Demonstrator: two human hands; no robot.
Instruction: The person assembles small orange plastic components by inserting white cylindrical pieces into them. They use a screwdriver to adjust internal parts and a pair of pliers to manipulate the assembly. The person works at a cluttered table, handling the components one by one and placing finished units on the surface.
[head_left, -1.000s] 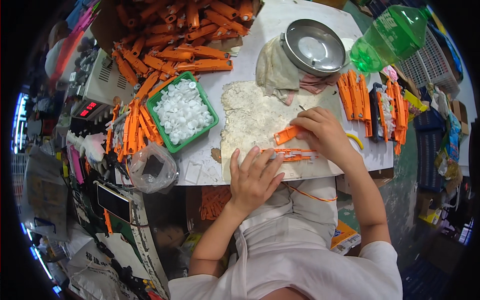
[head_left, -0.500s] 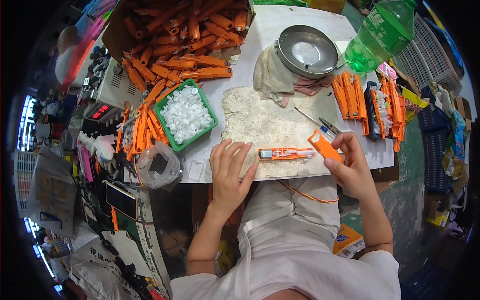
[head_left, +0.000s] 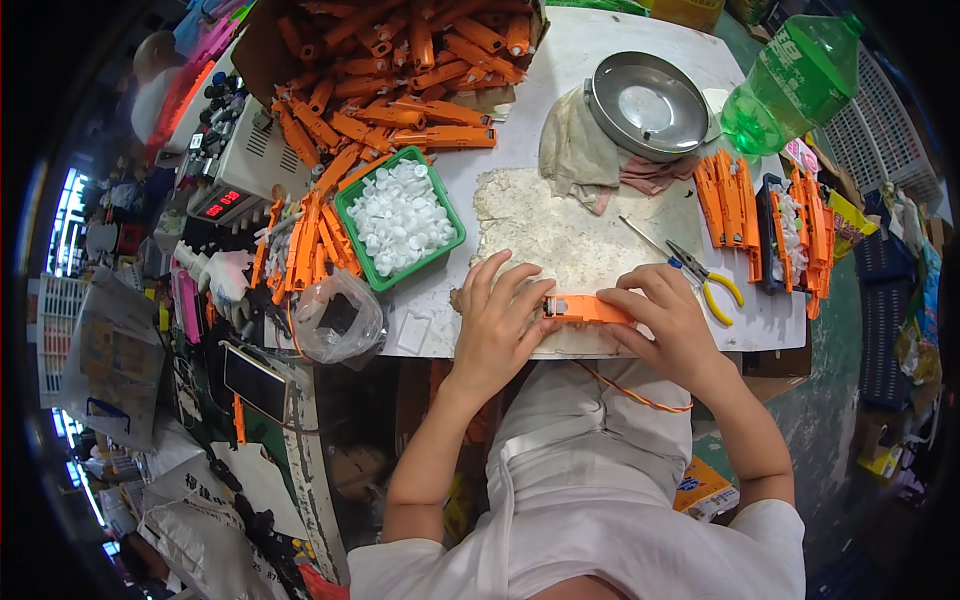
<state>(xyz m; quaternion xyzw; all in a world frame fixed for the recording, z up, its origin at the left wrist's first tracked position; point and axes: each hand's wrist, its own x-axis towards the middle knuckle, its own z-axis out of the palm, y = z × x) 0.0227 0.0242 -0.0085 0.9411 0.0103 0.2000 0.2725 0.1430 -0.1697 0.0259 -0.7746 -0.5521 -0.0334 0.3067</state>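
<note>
A white worktable (head_left: 560,60) is carrying everything, with a heap of long orange plastic housings (head_left: 400,60) spilling from a cardboard box at its far left corner. A worn, stained work mat (head_left: 570,230) is lying in the middle, and beyond it a round steel bowl (head_left: 648,105) is sitting on a crumpled rag beside a green plastic bottle (head_left: 790,85). A green square tray of small white plastic caps (head_left: 400,217) is standing left of the mat. Yellow-handled pliers (head_left: 705,280) are lying to the right, apart from the hands.

Both hands are meeting at the table's near edge over one narrow orange plastic housing (head_left: 590,310), lying flat and crosswise. The left hand (head_left: 497,325) is pressing down with fingers spread, fingertips against the housing's grey left end. The right hand (head_left: 668,330) is curling its fingers closed around the right end.

Doing this well probably means keeping the piece flat on the mat, steadying with the left while the right squeezes evenly, so the halves seat without twisting.
</note>
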